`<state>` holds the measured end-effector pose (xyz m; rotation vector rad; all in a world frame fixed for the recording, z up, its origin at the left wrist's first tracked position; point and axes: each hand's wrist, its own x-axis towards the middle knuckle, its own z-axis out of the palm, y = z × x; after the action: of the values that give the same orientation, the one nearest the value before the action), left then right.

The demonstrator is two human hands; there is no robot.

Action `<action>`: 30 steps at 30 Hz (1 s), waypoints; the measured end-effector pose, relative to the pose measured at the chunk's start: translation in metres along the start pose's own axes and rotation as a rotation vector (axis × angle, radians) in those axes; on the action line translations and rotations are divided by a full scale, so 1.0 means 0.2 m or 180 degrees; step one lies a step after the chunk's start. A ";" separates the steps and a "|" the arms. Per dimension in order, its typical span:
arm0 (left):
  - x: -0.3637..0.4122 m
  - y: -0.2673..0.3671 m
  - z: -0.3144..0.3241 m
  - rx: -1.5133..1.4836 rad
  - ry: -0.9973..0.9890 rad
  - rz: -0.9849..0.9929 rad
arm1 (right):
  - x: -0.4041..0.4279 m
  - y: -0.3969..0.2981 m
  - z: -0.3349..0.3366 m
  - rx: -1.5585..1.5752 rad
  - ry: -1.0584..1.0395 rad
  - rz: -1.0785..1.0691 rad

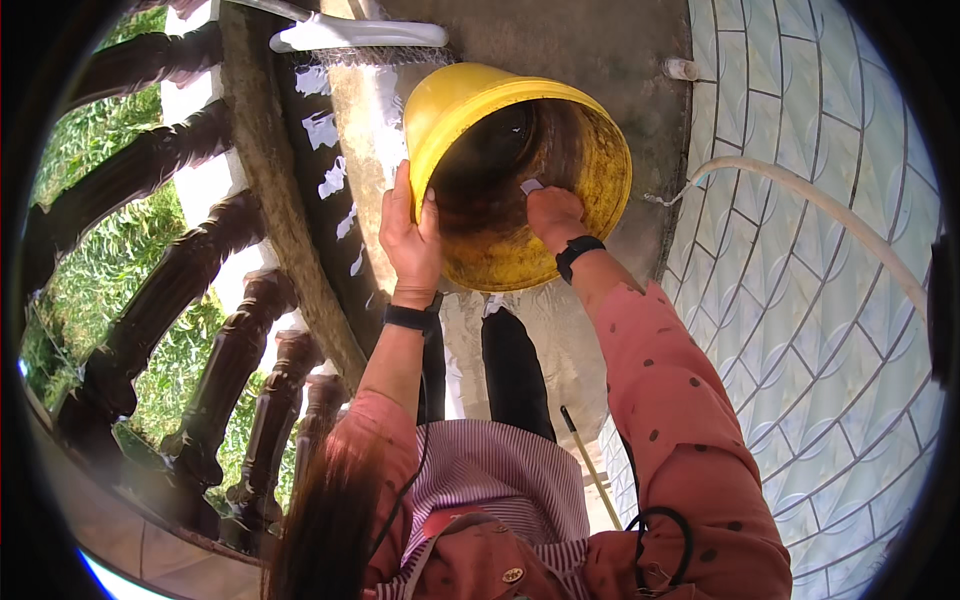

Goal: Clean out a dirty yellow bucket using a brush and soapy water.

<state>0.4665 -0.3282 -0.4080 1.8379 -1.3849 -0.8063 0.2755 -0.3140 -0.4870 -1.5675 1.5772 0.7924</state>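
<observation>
A yellow plastic bucket (444, 105) is tilted with its mouth towards me over the wet floor. Dark brown staining covers much of its inside wall, and the bottom lies in shadow. My left hand (411, 238) grips the bucket's rim on the left, with the thumb inside and the fingers on the outer wall. Inside the mouth, at the lower right, my right hand (553, 214) is closed around a small pale flat piece (531, 186). One end of that piece sticks out past the fingers; its exact kind is unclear.
Beyond the bucket lies a white-headed broom (367, 34). Dark balusters (161, 292) rise along a concrete kerb (281, 172) on the left. To the right, a pale hose (817, 199) hangs by the tiled wall (802, 315), near a pipe stub (681, 69). A thin stick (592, 469) is beside me.
</observation>
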 end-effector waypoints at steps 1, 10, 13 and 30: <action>0.00 -0.01 0.00 0.0018 0.0006 0.0011 | 0.01 -0.06 0.03 0.0425 0.0201 -0.0001; 0.00 0.00 -0.02 0.0028 -0.0193 0.0187 | -0.06 -0.10 0.16 0.0712 0.0247 -0.0189; -0.01 0.08 0.06 -0.0076 -0.0340 0.0329 | 0.09 0.12 0.07 -0.0377 0.0383 -0.0088; -0.04 0.27 0.20 -0.0006 -0.1170 0.0875 | 0.38 0.23 0.35 0.0711 0.0526 0.0395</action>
<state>0.4031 -0.3379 -0.3870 1.4994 -1.8173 -1.0311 0.2392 -0.2918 -0.5911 -1.4131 1.8291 0.5404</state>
